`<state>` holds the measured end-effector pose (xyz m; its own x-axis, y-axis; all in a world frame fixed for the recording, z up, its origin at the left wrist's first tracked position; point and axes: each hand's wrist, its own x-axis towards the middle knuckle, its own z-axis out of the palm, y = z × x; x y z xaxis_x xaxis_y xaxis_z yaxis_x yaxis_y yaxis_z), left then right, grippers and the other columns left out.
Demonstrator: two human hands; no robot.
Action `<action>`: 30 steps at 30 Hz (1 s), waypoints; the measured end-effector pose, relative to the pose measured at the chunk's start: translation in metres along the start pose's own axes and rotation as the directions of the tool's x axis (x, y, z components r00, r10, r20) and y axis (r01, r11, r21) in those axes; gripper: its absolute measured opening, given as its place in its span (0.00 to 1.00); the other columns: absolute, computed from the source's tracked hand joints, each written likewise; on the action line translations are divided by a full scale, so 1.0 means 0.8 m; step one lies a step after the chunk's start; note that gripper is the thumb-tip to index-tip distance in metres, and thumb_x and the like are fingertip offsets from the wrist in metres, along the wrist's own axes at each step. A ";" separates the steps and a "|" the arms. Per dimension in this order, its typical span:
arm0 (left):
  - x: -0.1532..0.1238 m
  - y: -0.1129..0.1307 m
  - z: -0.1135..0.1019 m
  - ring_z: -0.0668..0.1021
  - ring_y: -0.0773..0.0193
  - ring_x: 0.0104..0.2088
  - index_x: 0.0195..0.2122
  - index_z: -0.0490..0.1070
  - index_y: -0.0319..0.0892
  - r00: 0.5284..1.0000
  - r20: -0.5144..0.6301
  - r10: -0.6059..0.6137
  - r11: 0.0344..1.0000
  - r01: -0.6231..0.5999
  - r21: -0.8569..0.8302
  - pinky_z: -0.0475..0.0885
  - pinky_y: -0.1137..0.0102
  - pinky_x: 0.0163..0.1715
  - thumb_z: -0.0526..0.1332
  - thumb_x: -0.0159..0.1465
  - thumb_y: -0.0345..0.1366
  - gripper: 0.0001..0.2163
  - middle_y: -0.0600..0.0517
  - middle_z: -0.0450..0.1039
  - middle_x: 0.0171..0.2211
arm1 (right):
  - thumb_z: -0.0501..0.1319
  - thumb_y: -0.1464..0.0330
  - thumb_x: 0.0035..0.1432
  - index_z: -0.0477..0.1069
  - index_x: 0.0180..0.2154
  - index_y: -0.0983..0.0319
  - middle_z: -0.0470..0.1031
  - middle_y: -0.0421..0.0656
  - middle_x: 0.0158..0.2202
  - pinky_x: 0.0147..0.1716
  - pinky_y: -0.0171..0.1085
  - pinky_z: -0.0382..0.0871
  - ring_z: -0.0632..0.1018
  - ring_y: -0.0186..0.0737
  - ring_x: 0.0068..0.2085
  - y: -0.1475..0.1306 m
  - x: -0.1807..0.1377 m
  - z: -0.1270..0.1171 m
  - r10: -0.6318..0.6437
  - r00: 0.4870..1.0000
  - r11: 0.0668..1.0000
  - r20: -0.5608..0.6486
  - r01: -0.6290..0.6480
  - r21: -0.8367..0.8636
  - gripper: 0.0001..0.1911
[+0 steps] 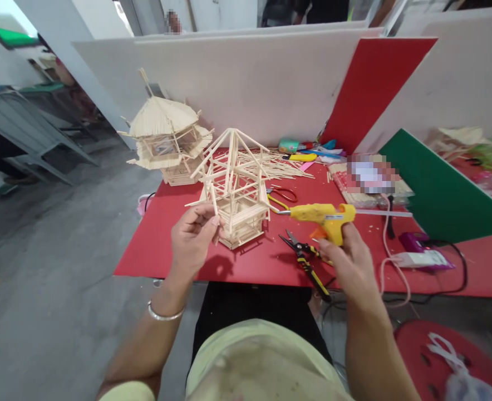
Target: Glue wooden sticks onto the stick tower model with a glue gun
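Note:
My right hand [350, 253] is wrapped around the handle of a yellow hot glue gun [319, 214]. A clear glue stick [383, 213] juts from its rear, and its nozzle points left, close to the right side of a wooden-stick pavilion model [246, 220]. At the model's left side, my left hand [196, 236] pinches a thin wooden stick [213, 199]; whether that stick is joined to the frame I cannot tell. The model stands upright, with an open frame and bare roof ribs meeting at a peak.
Behind left stands a roofed stick pavilion [166, 131]. Loose sticks [254, 164] lie behind the model. Black-and-yellow pliers [306, 262] rest below the glue gun; red-handled pliers [283, 194] lie behind it. A purple-and-white power strip [427, 257] with cords and a green board [446, 189] are at right.

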<state>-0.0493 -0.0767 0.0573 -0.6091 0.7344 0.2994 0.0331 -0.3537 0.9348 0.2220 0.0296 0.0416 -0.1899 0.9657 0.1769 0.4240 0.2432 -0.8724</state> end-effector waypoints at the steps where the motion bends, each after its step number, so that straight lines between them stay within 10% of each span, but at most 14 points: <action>1: -0.001 0.000 0.000 0.76 0.70 0.20 0.43 0.75 0.40 1.000 0.005 -0.024 1.000 0.024 -0.020 0.69 0.76 0.17 0.68 0.60 0.36 0.12 0.53 0.77 0.28 | 0.64 0.52 0.53 0.69 0.42 0.58 0.72 0.37 0.29 0.30 0.36 0.67 0.73 0.38 0.28 -0.012 -0.002 0.011 -0.031 0.999 0.996 -0.014 0.030 -0.089 0.20; 11: -0.004 -0.003 -0.019 0.75 0.71 0.17 0.38 0.71 0.40 0.969 0.059 -0.241 0.959 0.247 -0.135 0.65 0.79 0.13 0.68 0.59 0.35 0.10 0.55 0.76 0.26 | 0.61 0.52 0.55 0.71 0.39 0.60 0.77 0.41 0.27 0.29 0.36 0.58 0.75 0.41 0.28 -0.045 0.013 0.100 -0.264 0.962 0.836 -0.069 0.192 -0.515 0.18; 22: -0.006 -0.001 -0.014 0.78 0.70 0.24 0.34 0.73 0.39 0.995 0.010 -0.098 0.995 0.099 -0.033 0.67 0.77 0.16 0.68 0.60 0.34 0.05 0.46 0.79 0.43 | 0.59 0.56 0.57 0.73 0.44 0.62 0.79 0.44 0.31 0.27 0.35 0.52 0.78 0.43 0.31 -0.026 0.019 0.114 -0.401 0.914 0.741 -0.063 0.284 -0.609 0.19; 30: -0.003 -0.002 -0.011 0.83 0.61 0.28 0.40 0.74 0.40 0.996 -0.088 -0.033 0.999 0.033 -0.004 0.73 0.73 0.20 0.68 0.60 0.32 0.08 0.50 0.80 0.33 | 0.58 0.58 0.57 0.73 0.46 0.62 0.79 0.44 0.31 0.27 0.35 0.52 0.77 0.41 0.30 -0.025 0.021 0.115 -0.393 0.918 0.751 -0.041 0.295 -0.591 0.19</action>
<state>-0.0554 -0.0831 0.0538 -0.6776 0.6915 0.2504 0.0098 -0.3319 0.9432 0.1288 0.0326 0.0200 -0.3048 0.7951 0.5243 0.7859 0.5209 -0.3331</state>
